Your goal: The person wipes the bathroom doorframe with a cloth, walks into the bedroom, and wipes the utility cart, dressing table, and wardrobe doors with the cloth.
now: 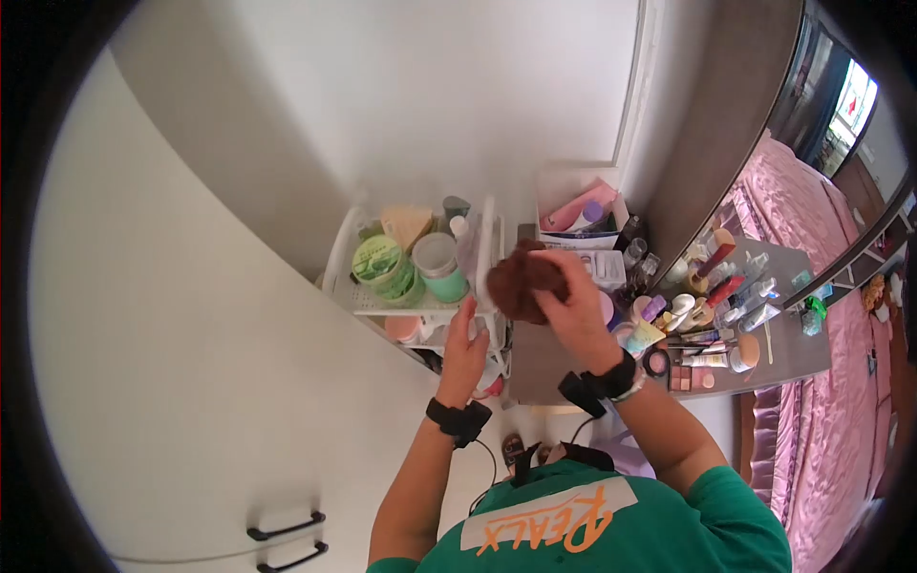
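Pinching a dark brown fluffy bundle [516, 291] between thumb and fingers of the right hand [583, 320], right above the left end of the grey-brown counter [542, 365], just beside the white cart [341, 258]! Over now to the left hand [462, 358]: fingers extended and loosely parted, thumb apart, in front of the cart's upper tier and near a clear-and-green jar [442, 284]. Cannot tell whether touching the cart. Side by side with that jar on the upper tier, a green-lidded tub [379, 260]; just behind, a beige packet [406, 225]. Back to the counter, beyond the bundle: a white box [576, 242] with a pink pouch [576, 203] inside. Crowded in to the right of the right hand: a pale tube [644, 334], a round compact [656, 362], a small palette [680, 379].
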`<state>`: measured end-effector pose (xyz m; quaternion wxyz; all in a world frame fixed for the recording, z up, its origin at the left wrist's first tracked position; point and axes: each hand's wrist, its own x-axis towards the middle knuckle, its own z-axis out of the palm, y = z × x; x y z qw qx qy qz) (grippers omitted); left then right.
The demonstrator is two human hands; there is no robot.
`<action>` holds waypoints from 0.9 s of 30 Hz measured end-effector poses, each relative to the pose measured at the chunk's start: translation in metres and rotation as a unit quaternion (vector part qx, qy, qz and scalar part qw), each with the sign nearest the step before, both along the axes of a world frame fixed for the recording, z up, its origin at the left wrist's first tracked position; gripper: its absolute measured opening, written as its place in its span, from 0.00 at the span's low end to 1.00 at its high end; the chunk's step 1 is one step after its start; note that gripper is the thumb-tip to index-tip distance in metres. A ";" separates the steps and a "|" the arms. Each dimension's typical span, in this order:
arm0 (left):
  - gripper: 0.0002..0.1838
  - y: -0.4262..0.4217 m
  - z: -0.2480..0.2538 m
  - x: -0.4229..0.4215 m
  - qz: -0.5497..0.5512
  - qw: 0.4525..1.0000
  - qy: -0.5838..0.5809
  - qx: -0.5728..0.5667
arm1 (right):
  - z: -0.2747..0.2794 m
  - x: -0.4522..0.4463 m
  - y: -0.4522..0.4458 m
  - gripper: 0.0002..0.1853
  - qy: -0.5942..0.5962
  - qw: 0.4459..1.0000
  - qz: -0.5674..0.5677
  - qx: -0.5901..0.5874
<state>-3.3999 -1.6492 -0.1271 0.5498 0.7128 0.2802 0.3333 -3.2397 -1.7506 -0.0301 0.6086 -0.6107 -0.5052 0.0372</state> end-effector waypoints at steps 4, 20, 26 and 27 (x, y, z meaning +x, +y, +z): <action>0.25 0.015 -0.007 0.026 0.017 0.997 -0.059 0.051 | -0.011 0.006 0.044 0.26 -0.139 0.990 0.003 0.013; 0.14 0.019 0.013 0.027 0.003 0.997 0.077 0.019 | -0.062 0.038 0.112 0.23 -0.017 1.000 -0.006 0.005; 0.12 0.026 0.020 0.024 -0.010 0.995 0.101 0.018 | -0.071 0.075 0.161 0.21 0.022 0.998 -0.063 -0.023; 0.12 0.028 0.023 0.025 -0.009 0.993 0.121 0.008 | -0.080 0.072 0.164 0.21 0.053 0.996 -0.067 -0.026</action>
